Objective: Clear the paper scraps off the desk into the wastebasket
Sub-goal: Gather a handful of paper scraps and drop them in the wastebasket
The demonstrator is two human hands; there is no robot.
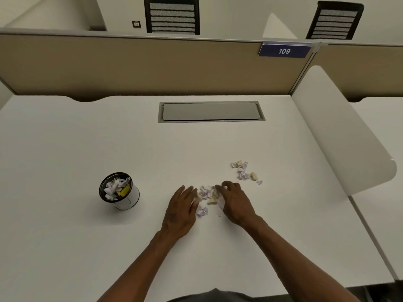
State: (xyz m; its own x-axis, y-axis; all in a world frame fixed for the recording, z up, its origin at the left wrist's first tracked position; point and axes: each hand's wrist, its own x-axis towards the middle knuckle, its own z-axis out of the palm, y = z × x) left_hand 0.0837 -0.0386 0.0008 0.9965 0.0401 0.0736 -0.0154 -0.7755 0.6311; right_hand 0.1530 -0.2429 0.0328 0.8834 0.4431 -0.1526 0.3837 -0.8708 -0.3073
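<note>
A small heap of white, pale purple and yellowish paper scraps [206, 195] lies on the white desk [152, 149]. My left hand [182, 209] rests flat at the heap's left side, fingers apart. My right hand [234, 202] curls over its right side, fingertips on the scraps; its grip is partly hidden. A second cluster of scraps [245, 172] lies further right and back, untouched. The small white wastebasket [118, 190] with a black rim stands to the left, upright, holding several scraps and something yellow.
A grey cable hatch [211, 111] is set into the desk at the back. A tan partition [130, 66] with a "109" sign closes the far edge. A white rounded divider [340, 131] walls the right side.
</note>
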